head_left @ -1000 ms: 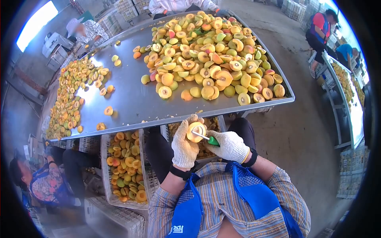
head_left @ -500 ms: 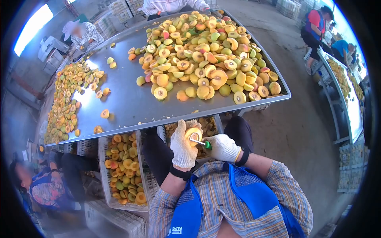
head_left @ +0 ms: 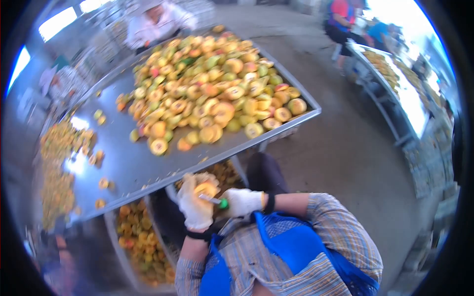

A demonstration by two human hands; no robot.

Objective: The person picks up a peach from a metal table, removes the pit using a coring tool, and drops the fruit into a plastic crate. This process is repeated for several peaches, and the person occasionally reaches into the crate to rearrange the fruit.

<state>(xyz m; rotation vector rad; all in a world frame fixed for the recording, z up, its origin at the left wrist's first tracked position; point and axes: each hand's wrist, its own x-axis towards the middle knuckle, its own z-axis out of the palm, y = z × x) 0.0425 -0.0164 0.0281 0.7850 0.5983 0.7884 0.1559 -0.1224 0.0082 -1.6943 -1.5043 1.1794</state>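
Gloved left hand (head_left: 194, 207) is gripping a peach half (head_left: 205, 188) | gloved right hand (head_left: 243, 202) is holding a green-handled pitting tool (head_left: 217, 201) against it | steel table (head_left: 123, 163) just beyond.

Both hands wear knitted white cloth gloves, rough and matt: the left hand (head_left: 195, 207) wraps a peach half (head_left: 206, 189) with moist-looking yellow flesh, the right hand (head_left: 243, 201) closes on a pitting tool (head_left: 216, 201) with a bright metal stem and a glossy green plastic handle. The desk (head_left: 128, 163) across the upper left of the frame is smooth sheet metal with a dull sheen and glare patches. The crate (head_left: 116, 241) at lower left looks like pale plastic lattice; the apron (head_left: 296, 246) at the bottom is blue and smooth over striped woven cloth.
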